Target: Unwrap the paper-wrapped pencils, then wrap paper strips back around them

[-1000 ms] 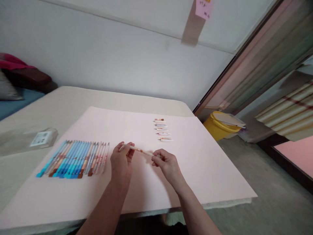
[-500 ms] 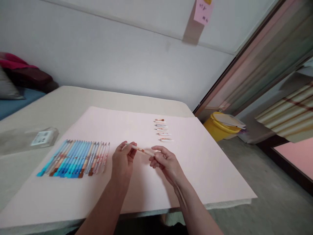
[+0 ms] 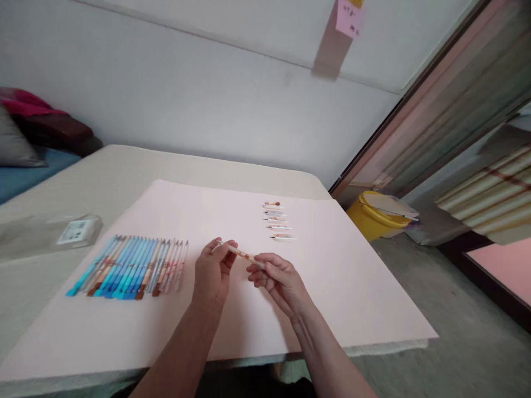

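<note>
Pale grey wall (image 3: 186, 83) fills the top of the frame, with a small pink paper note bearing dark handwriting (image 3: 348, 20) at its upper right. Below the wall, a cream-coloured table with rounded corners (image 3: 124, 163) spreads across the middle, partly covered by a large, flat, pale pink sheet (image 3: 340, 293). Above this sheet, at the centre of the frame, we hold a slim white pen with orange-brown markings (image 3: 240, 253), slanting down toward the right. Our left hand (image 3: 211, 273) pinches its upper-left end between thumb and fingertips; our right hand (image 3: 282, 282) pinches the lower-right end between thumb and forefinger, the other fingers loosely curled beneath (how firmly we press, we cannot tell). Left of centre, a tight row of slender blue, brown and clear pens (image 3: 130, 268) lies on the sheet. Right of centre, beyond our hands, we see a short column of small dark-tipped pen pieces (image 3: 283, 237), too small to make out fully. At far left rests a clear plastic package with a white label (image 3: 77, 231); at right stands a round yellow bucket (image 3: 373, 224).
</note>
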Motion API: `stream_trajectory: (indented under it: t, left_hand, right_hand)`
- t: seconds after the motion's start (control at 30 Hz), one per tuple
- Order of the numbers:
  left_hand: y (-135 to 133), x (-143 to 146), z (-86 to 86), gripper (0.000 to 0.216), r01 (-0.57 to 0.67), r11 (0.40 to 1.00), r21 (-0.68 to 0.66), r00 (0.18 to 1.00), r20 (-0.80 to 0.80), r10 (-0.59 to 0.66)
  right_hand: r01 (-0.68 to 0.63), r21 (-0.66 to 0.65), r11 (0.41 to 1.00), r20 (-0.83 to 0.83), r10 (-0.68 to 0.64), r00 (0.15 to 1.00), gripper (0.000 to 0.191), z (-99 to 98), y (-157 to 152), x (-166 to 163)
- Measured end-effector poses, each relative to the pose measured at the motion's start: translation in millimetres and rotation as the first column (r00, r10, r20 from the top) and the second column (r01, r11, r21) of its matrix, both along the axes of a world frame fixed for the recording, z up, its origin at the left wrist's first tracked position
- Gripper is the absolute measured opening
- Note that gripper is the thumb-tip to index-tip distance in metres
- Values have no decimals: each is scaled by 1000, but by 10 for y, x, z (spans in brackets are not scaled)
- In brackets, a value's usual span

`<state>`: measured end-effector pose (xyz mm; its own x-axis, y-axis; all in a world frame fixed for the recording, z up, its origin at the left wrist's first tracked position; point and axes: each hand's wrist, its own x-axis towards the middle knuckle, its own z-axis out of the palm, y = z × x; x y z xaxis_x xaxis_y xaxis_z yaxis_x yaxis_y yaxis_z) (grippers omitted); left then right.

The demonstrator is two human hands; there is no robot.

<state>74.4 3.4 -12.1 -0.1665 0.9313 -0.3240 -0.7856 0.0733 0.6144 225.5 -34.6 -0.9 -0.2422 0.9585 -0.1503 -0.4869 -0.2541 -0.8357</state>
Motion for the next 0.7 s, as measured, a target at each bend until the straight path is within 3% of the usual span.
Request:
stream_trajectory:
  t: [0.3, 0.47, 0.53, 0.6, 0.63, 0.7]
  left_hand:
    - [-31, -37, 12, 31, 12, 999, -31, 992, -128, -15]
    - [-35, -74, -14, 40, -33, 992, -125, 941, -338, -11]
    - [-40, -99, 10, 47, -146, 984, -100, 838, -541, 69]
    - [-67, -118, 68, 51, -219, 976, 9, 665, -731, 156]
    - [-91, -119, 106, 50, -202, 977, 70, 580, -796, 177]
    - [-158, -95, 181, 35, -31, 993, 113, 506, -855, 113]
  right_hand:
    - [-30, -10, 1000, 412, 31, 911, 19, 27, 60, 12]
    - [-93, -54, 994, 448, 107, 888, 19, -67, 61, -205]
    - [-70, -78, 994, 451, 98, 887, 20, -172, 67, -318]
    - [-58, -92, 994, 474, 95, 875, 21, -295, 81, -435]
    - [-62, -86, 994, 498, 97, 862, 20, -353, 93, -494]
    - [-79, -37, 996, 588, 86, 804, 16, -443, 128, -613]
